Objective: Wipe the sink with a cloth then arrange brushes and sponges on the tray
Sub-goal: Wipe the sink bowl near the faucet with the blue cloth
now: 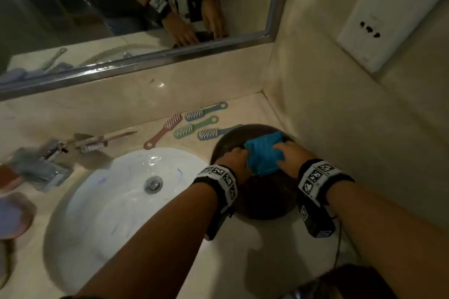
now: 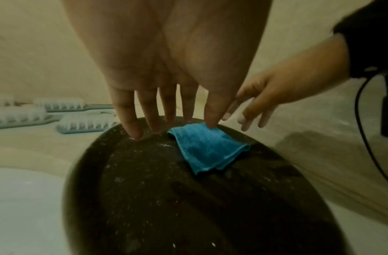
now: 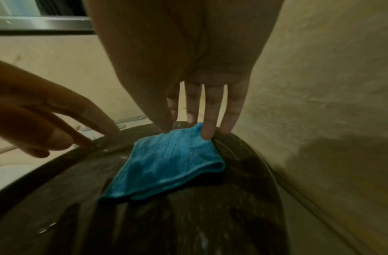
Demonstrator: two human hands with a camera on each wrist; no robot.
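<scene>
Both forearms reach over the desk (image 1: 279, 250) to a dark round tray (image 1: 262, 204) (beside the sink (image 1: 102, 201)), where left grip (image 1: 234, 156) and right grip (image 1: 290, 153) press straight fingers on the folded blue cloth (image 1: 263, 155).

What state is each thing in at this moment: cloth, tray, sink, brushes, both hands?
Blue cloth: folded, lying on the tray.
Dark round tray: on the counter, holding only the cloth.
Sink: wet, nothing in it.
Four brushes: on the counter, not on the tray.
Left hand: fingers straight, touching cloth and tray.
Right hand: fingers straight, fingertips on cloth.
</scene>
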